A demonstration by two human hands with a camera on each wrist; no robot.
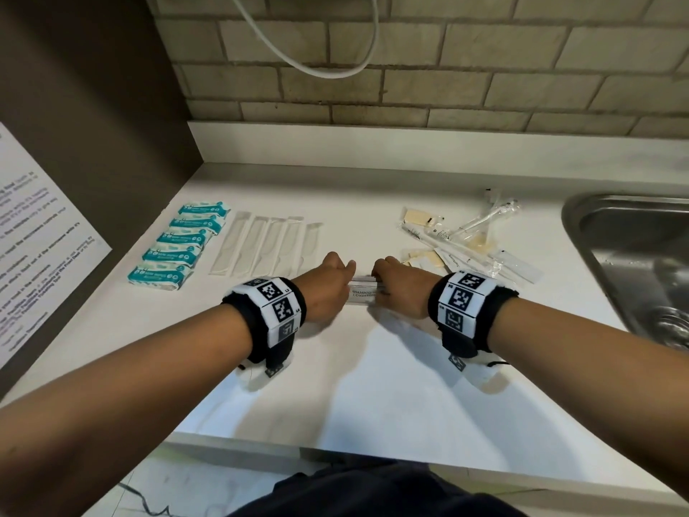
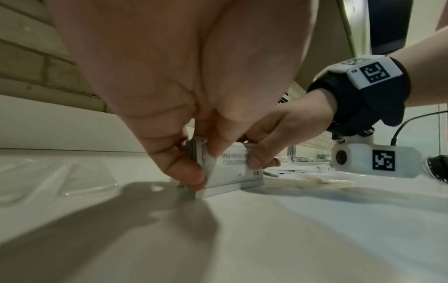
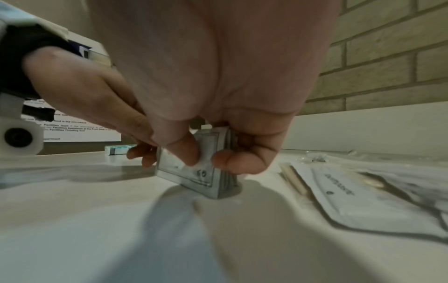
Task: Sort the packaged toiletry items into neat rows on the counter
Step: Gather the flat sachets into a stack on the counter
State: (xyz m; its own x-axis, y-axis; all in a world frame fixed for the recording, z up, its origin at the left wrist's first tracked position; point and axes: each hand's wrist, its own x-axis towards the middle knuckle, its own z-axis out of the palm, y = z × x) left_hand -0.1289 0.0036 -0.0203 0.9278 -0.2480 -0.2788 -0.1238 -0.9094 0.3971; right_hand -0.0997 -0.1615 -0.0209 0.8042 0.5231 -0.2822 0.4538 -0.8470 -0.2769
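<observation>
On the counter (image 1: 373, 386), left hand (image 1: 328, 289) and right hand (image 1: 400, 289) pinch upright sachets (image 1: 363, 292) between them.

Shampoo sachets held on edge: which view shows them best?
Left wrist: the shampoo sachets show their printed face, standing on the counter. Right wrist shows the stacked edges; head shows only a strip between both hands.

"shampoo / condition…" on sachet stack (image 2: 232, 168)
</observation>
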